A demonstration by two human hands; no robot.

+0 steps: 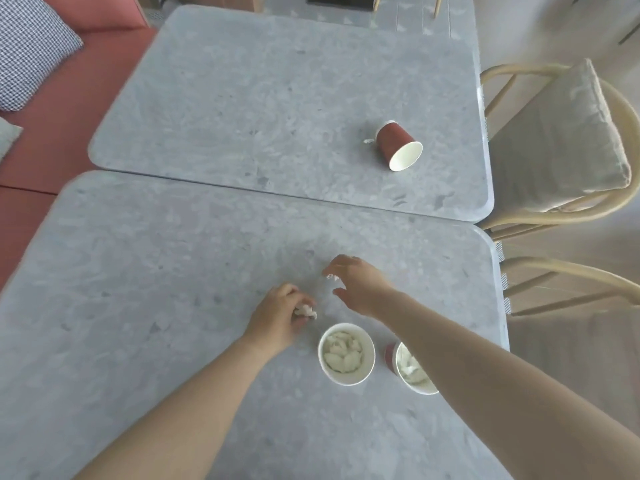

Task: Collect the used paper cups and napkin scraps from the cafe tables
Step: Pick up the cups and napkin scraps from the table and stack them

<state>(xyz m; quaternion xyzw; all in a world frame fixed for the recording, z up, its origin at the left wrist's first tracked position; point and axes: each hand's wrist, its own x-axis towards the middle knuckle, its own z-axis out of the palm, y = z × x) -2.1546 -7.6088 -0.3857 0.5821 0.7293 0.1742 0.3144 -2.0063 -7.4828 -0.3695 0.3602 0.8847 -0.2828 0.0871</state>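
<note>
Now, wad: napkin wad [306, 310] clenched in my left hand [280, 317], mid near table [156, 271].
Small scrap: small scrap [332, 277] lies under my right hand [360, 285]; fingertips hooked over it, thumb apart, and I can't tell if it's grasped.
Upright cups: full cup [367, 370] just beside the left hand; red cup [391, 356] under my right forearm, toward the right edge; both hold scraps.
Tipped cup: tipped cup [394, 138] lies on its side near the far table's [259, 116] right edge, with a bit [367, 141] at its base.
</note>
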